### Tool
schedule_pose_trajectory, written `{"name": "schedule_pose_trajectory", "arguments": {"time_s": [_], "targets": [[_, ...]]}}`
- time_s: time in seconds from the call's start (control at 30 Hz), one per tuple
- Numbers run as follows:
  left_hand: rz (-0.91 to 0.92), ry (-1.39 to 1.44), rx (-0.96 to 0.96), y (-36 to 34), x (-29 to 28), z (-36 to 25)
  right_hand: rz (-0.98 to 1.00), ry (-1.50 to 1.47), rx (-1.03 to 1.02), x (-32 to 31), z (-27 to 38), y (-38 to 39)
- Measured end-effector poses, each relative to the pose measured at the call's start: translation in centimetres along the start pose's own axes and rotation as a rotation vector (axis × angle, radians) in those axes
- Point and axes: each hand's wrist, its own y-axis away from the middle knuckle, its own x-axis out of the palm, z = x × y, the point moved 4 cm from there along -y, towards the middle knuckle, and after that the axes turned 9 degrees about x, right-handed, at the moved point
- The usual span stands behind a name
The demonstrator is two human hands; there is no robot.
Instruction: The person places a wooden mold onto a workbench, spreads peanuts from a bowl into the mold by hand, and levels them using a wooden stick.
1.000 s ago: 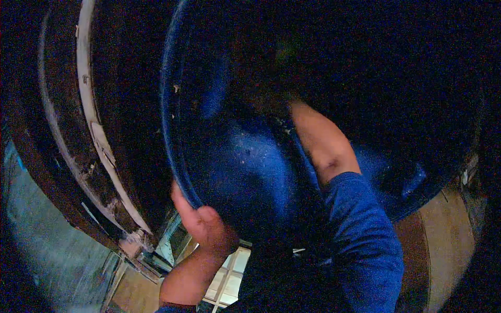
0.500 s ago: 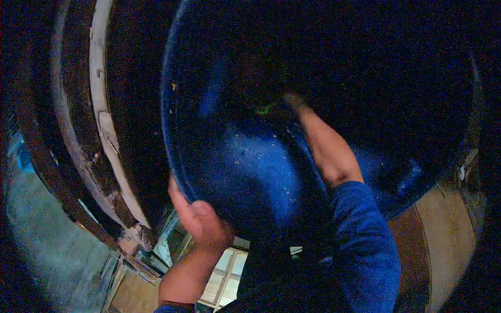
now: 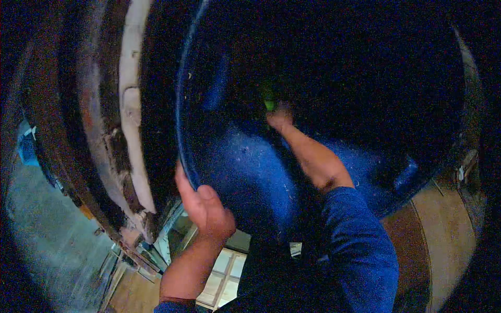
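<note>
A dark blue plastic barrel or tub [image 3: 261, 177] fills the centre, its open inside facing me and mostly in shadow. My left hand [image 3: 203, 208] grips the curved rim at the lower left, thumb folded at the edge. My right arm reaches into the barrel, and my right hand [image 3: 279, 117] is blurred against a small green thing [image 3: 269, 104] deep inside; whether its fingers hold that is unclear. Light specks dot the blue inner surface around my forearm.
Curved dark ledges with a pale, chipped strip [image 3: 133, 130] run along the left. Beyond lie a grey-green surface [image 3: 57, 219] and a blue item [image 3: 27, 146]. Tan board-like surfaces [image 3: 449, 240] show at lower right, and a window-like grid [image 3: 222, 276] at the bottom.
The pale strip and ledges have shifted right in view. My left hand sits a little higher; my right hand shows lower, with more of the green thing visible beside it.
</note>
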Motion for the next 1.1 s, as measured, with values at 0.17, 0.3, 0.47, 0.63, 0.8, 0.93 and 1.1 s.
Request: {"name": "schedule_pose_trajectory", "arguments": {"time_s": [0.17, 0.3, 0.47, 0.63, 0.8, 0.93, 1.1], "targets": [[0.04, -0.096, 0.081, -0.3, -0.6, 0.1, 0.184, -0.239, 0.009, -3.7, 0.4, 1.1], [0.088, -0.151, 0.113, -0.4, -0.5, -0.2, 0.326, -0.521, -0.059, -6.1, -4.1, -1.3], [0.021, -0.233, 0.172, -0.3, -1.1, 0.5, 0.268, -0.75, -0.194, -11.7, -3.0, 7.4], [0.007, -0.345, 0.206, -1.5, -0.5, 0.4, 0.217, -0.969, -0.289, -18.6, -4.3, 16.9], [0.081, -0.406, 0.162, 1.8, -1.1, 0.4, -0.014, -1.028, -0.181, -22.9, -12.7, 25.9], [0.252, -0.375, 0.246, 12.6, -1.3, -1.3, -0.028, -1.143, 0.02, -26.5, -20.2, 32.7], [0.685, 0.368, -0.385, 25.8, 2.9, -3.2, 0.156, -1.31, 0.09, -28.7, -20.0, 36.9]]}}
